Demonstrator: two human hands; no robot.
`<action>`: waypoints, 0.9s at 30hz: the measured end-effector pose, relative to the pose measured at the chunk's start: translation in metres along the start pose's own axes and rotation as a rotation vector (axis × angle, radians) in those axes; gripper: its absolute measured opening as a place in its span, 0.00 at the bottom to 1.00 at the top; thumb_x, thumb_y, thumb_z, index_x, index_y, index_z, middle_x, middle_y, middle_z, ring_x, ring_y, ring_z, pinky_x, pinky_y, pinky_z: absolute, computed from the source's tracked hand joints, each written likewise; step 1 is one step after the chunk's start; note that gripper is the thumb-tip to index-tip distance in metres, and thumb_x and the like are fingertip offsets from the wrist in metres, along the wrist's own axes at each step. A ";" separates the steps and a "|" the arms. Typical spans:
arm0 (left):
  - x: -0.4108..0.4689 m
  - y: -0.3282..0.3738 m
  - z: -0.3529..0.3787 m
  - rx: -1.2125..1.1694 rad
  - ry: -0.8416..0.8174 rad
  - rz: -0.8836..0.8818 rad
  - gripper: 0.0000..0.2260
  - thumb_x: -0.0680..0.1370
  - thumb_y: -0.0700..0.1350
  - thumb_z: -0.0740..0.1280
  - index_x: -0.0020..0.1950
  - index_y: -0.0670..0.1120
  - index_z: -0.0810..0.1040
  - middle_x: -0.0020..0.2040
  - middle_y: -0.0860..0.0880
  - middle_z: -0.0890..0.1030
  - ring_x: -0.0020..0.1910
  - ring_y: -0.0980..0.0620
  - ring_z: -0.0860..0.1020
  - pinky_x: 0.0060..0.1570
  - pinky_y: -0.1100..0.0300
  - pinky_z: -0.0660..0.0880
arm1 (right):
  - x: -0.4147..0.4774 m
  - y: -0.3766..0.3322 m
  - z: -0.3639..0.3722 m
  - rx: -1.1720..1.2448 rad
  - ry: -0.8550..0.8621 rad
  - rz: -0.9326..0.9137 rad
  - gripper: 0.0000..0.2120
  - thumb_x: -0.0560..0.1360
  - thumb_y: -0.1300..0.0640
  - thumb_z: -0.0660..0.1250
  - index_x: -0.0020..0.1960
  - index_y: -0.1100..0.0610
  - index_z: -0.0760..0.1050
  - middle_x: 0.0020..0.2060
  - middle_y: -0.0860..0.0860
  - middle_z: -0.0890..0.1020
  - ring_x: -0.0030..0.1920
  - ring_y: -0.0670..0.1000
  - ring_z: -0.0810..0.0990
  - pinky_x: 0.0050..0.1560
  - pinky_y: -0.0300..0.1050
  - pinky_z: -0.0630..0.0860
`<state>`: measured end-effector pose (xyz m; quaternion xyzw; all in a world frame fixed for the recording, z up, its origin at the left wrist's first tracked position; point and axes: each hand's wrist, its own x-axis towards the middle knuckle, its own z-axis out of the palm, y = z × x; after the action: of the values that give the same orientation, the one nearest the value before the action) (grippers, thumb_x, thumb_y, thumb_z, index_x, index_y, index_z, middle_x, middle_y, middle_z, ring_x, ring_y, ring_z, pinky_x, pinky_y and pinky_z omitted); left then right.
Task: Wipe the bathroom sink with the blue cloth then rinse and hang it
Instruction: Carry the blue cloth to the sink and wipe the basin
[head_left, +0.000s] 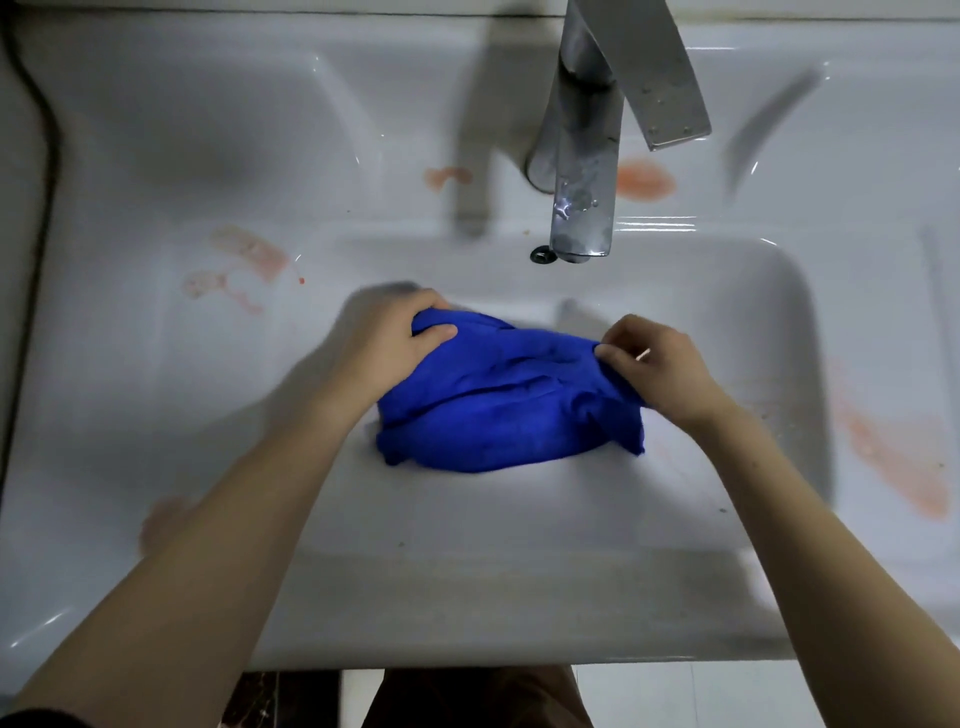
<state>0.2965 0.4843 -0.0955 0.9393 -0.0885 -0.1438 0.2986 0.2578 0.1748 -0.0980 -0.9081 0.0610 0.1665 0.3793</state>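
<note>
Cloth in basin: blue cloth (509, 400) lies bunched on the floor of the sink (802, 332), below the faucet (582, 197) spout, with no water visibly running. Left hand (384, 343) grips the cloth's far-left edge, thumb curled over the fabric. Right hand (660, 364) pinches the right edge between thumb and fingertips (both hands clamped on cloth, neither free). Orange stains (644, 179) sit on the deck by the faucet base, on the left ledge and down the right rim, so wiping looks unfinished. Step in hand reads as gathering or refolding the cloth into a pad. Best done by folding it to a flat wad, taking one firm grip, then pressing flat and dragging smears toward the basin rather than spreading them outward.
</note>
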 end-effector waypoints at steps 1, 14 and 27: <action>0.003 0.001 0.001 0.084 0.068 0.043 0.10 0.77 0.48 0.69 0.57 0.48 0.80 0.53 0.51 0.82 0.52 0.48 0.78 0.56 0.58 0.73 | 0.006 -0.001 -0.003 -0.014 0.109 -0.018 0.04 0.77 0.56 0.68 0.43 0.51 0.77 0.36 0.45 0.81 0.38 0.42 0.76 0.38 0.32 0.71; -0.051 0.042 0.062 0.169 0.060 -0.518 0.25 0.78 0.53 0.68 0.62 0.34 0.69 0.55 0.39 0.77 0.56 0.41 0.77 0.56 0.53 0.71 | -0.011 0.024 0.051 -0.657 0.077 -0.206 0.30 0.80 0.44 0.52 0.78 0.58 0.60 0.75 0.59 0.66 0.76 0.61 0.62 0.76 0.60 0.52; -0.061 0.008 0.024 -0.611 0.044 -0.518 0.10 0.82 0.46 0.55 0.51 0.43 0.74 0.49 0.45 0.80 0.46 0.46 0.78 0.53 0.46 0.77 | -0.024 0.020 0.051 -0.758 -0.030 -0.156 0.33 0.79 0.39 0.47 0.80 0.54 0.56 0.78 0.53 0.62 0.77 0.59 0.59 0.75 0.60 0.52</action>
<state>0.2305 0.4802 -0.0968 0.8014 0.2043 -0.2136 0.5200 0.2180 0.1962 -0.1364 -0.9833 -0.0799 0.1611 0.0291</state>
